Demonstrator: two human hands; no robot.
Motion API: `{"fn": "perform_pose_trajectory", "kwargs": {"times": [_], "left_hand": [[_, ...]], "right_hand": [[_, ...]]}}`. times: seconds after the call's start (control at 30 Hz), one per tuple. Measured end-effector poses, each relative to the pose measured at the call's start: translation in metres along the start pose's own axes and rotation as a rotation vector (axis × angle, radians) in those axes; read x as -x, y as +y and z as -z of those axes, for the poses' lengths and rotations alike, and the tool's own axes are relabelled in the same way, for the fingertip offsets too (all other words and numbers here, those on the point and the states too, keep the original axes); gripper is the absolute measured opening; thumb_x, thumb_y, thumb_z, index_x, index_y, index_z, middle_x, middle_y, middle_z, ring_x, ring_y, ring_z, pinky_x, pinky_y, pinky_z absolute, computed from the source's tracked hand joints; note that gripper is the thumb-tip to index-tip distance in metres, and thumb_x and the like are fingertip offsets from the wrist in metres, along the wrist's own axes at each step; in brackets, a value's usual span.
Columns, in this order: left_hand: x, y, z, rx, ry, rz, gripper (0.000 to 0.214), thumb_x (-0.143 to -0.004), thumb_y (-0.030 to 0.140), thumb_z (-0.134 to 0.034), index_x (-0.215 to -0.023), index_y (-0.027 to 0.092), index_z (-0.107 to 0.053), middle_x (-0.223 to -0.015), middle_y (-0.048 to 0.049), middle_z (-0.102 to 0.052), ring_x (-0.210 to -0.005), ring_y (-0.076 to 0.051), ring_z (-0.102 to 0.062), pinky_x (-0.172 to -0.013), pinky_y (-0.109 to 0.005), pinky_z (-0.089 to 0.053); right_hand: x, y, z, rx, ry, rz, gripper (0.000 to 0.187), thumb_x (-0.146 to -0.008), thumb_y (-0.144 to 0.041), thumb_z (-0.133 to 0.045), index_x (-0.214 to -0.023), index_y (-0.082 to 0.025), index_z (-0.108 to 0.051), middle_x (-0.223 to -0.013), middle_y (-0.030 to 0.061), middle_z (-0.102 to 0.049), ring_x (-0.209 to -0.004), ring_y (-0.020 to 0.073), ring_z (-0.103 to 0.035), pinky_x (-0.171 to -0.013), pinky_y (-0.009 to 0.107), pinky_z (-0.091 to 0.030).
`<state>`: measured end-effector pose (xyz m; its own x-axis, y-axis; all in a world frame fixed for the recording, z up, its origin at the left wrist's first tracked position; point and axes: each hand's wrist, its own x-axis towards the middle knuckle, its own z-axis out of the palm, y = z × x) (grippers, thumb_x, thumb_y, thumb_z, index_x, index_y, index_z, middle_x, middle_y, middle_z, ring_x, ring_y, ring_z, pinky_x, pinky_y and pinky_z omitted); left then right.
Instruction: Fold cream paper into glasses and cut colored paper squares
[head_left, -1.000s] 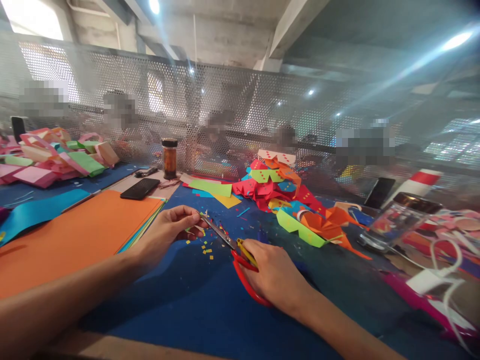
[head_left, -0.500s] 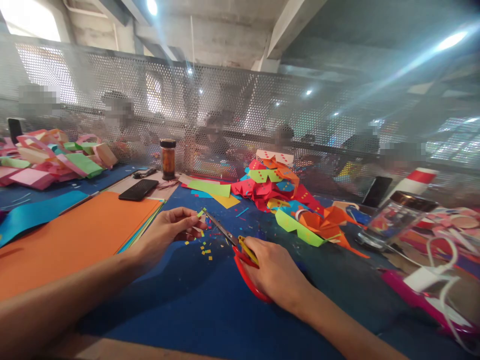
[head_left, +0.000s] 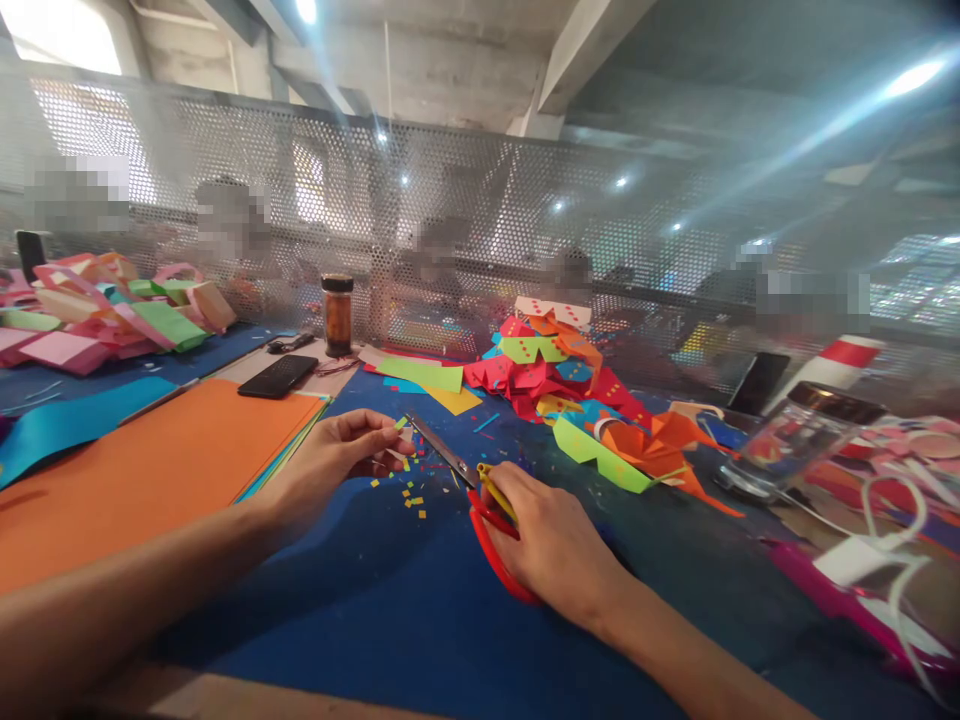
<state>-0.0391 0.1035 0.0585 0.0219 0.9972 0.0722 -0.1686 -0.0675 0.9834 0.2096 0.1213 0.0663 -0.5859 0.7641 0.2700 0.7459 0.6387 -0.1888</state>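
My left hand (head_left: 361,446) pinches a small strip of light green paper (head_left: 401,424) between thumb and fingertips. My right hand (head_left: 551,535) is wrapped round the red handles of a pair of scissors (head_left: 446,455), whose blades point up and left toward the strip. The blades look almost closed, with their tips close beside the paper; whether they touch it I cannot tell. A slim yellow thing (head_left: 495,492) also sits in my right hand, its kind unclear. Below the blades, several tiny yellow, green and red paper bits (head_left: 412,500) lie scattered on the blue tabletop (head_left: 360,610).
Orange paper sheets (head_left: 150,450) lie at left, a black phone (head_left: 277,376) on their far edge. Behind stands a dark-lidded jar (head_left: 337,318). Dotted paper masks (head_left: 536,350) pile up ahead. On the right are a clear jar (head_left: 799,440) and a white cable (head_left: 896,600).
The scissor blades have drawn closer together near the green strip. Both hands stay in nearly the same place, and the view has shifted very slightly.
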Motion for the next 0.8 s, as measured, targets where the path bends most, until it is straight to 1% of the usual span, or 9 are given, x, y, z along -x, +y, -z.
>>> {"fn": "perform_pose_trajectory", "kwargs": {"times": [0.13, 0.23, 0.4, 0.6, 0.8], "left_hand": [[-0.0007, -0.0007, 0.0009, 0.023, 0.001, -0.006, 0.021, -0.083, 0.036, -0.070, -0.089, 0.017, -0.064, -0.089, -0.0044, -0.074, -0.071, -0.011, -0.064, -0.071, -0.024, -0.049], [-0.0011, -0.0011, 0.0009, 0.029, 0.003, -0.010, 0.021, -0.082, 0.036, -0.071, -0.091, 0.018, -0.065, -0.089, -0.0041, -0.075, -0.072, -0.011, -0.065, -0.071, -0.024, -0.049], [-0.0009, -0.0012, 0.0003, 0.050, 0.010, -0.017, 0.021, -0.081, 0.035, -0.071, -0.093, 0.018, -0.066, -0.088, -0.0044, -0.075, -0.072, -0.012, -0.065, -0.072, -0.025, -0.049], [-0.0006, -0.0028, -0.0002, 0.070, -0.023, -0.012, 0.020, -0.084, 0.032, -0.069, -0.097, 0.018, -0.066, -0.087, -0.0033, -0.074, -0.071, -0.011, -0.064, -0.071, -0.023, -0.050], [0.0008, -0.0021, -0.0015, 0.053, -0.023, -0.004, 0.021, -0.084, 0.034, -0.070, -0.096, 0.018, -0.066, -0.088, -0.0046, -0.074, -0.071, -0.012, -0.065, -0.071, -0.024, -0.050]], "right_hand": [[-0.0004, 0.0008, -0.0010, 0.028, -0.001, -0.021, 0.013, -0.090, -0.033, -0.048, -0.090, -0.020, -0.053, -0.083, 0.0024, -0.061, -0.066, 0.0186, -0.060, -0.058, 0.030, -0.031], [0.0003, 0.0008, -0.0017, 0.033, -0.010, -0.009, 0.014, -0.090, -0.033, -0.048, -0.091, -0.020, -0.053, -0.082, 0.0022, -0.061, -0.066, 0.0185, -0.060, -0.058, 0.030, -0.031], [0.0004, 0.0003, -0.0019, 0.031, -0.025, 0.005, 0.015, -0.090, -0.035, -0.050, -0.086, -0.021, -0.051, -0.082, 0.0021, -0.062, -0.067, 0.0181, -0.060, -0.058, 0.030, -0.031], [0.0005, 0.0014, -0.0024, 0.013, -0.049, 0.008, 0.015, -0.091, -0.034, -0.049, -0.082, -0.021, -0.048, -0.078, 0.0013, -0.061, -0.066, 0.0171, -0.058, -0.058, 0.028, -0.030], [0.0010, -0.0017, 0.0013, -0.016, -0.072, -0.009, 0.020, -0.091, -0.037, -0.050, -0.079, -0.021, -0.047, -0.073, 0.0010, -0.061, -0.066, 0.0169, -0.057, -0.058, 0.028, -0.029]]}}
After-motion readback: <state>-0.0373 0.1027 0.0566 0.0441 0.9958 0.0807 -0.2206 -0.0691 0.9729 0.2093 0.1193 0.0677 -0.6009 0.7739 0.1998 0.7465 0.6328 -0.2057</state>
